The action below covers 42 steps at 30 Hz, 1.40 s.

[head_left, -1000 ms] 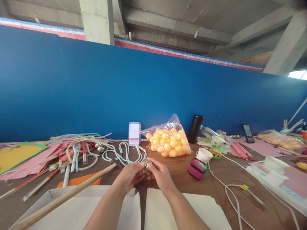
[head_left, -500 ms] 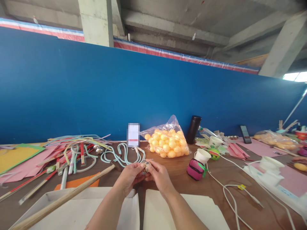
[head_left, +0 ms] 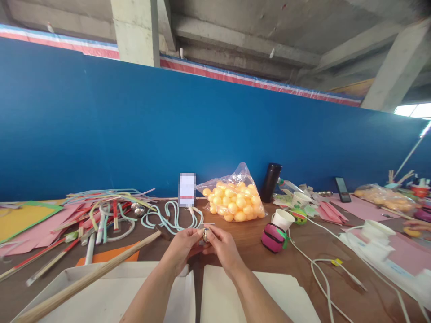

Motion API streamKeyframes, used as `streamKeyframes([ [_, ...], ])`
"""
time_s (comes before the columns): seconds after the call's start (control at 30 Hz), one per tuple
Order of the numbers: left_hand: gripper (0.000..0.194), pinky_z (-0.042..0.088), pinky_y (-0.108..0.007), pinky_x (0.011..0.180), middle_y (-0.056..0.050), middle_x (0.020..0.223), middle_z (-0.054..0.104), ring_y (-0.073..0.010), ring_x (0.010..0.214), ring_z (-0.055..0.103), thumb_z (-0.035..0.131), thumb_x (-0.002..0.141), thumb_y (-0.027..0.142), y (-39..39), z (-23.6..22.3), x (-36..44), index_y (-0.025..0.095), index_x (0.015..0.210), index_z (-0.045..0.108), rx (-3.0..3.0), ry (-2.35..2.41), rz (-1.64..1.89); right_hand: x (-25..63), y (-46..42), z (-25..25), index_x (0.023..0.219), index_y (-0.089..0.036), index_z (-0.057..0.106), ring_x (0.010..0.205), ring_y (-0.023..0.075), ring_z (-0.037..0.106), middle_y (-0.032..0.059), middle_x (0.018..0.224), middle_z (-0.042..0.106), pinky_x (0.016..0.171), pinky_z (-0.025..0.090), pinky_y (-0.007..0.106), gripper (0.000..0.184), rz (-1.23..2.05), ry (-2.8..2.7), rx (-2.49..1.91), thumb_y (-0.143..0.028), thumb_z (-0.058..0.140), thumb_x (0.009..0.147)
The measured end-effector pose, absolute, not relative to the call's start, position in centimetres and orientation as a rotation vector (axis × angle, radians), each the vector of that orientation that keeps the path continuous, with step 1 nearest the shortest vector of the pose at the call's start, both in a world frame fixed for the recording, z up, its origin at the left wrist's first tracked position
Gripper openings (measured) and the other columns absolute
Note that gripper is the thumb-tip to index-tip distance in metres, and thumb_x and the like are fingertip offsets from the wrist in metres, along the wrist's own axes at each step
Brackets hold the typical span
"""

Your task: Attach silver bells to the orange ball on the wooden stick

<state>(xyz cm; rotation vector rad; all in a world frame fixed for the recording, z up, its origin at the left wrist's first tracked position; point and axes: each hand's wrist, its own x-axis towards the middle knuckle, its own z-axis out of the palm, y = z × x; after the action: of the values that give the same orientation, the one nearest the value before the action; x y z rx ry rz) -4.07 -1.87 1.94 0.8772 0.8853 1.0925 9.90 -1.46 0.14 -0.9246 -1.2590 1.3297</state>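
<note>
Close together over the brown table (head_left: 249, 242), my left hand (head_left: 183, 246) and my right hand (head_left: 222, 246) both pinch a small shiny metal piece (head_left: 205, 235), gold and silver in colour. The fingers cover most of it, so its kind cannot be made out. A thin wire-like strip (head_left: 209, 224) shows just above the fingertips. Behind the hands lies a coil of pale blue cord (head_left: 173, 220), beside a clear bag of yellow-orange balls (head_left: 235, 202). Below my right wrist is a cream sheet (head_left: 266, 296); under my left forearm sits a shallow white box (head_left: 101, 296).
A hammer's wooden handle (head_left: 94, 280) crosses the box. To the right stand a magenta pouch (head_left: 273, 237), a paper cup (head_left: 283, 219) and a black bottle (head_left: 271, 183); white cables (head_left: 314, 269) trail there. Sticks and tubes (head_left: 101, 215) pile up left. Another person's hand (head_left: 419, 225) is far right.
Both my hands stay around the small metal piece, with only slight finger movement. The view has shifted a little. Another person's hand shows more clearly at the far right.
</note>
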Motion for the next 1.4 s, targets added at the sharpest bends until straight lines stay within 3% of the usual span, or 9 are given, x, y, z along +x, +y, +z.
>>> streamKeyframes([
  [1.4,0.033,0.049,-0.029,0.071,0.004,0.054,0.050,-0.0101,0.058,0.055,0.074,0.062,0.040,-1.0,0.4,-4.0,0.016,0.062,0.051,0.910,0.898,1.168,9.9,-1.6,0.1,0.109,-0.017,0.065,0.072,0.0173,0.065,0.0064,0.090,0.067,0.059,0.056,0.028,0.042,1.410,-1.229,-0.891,-0.045,0.062,0.078],
])
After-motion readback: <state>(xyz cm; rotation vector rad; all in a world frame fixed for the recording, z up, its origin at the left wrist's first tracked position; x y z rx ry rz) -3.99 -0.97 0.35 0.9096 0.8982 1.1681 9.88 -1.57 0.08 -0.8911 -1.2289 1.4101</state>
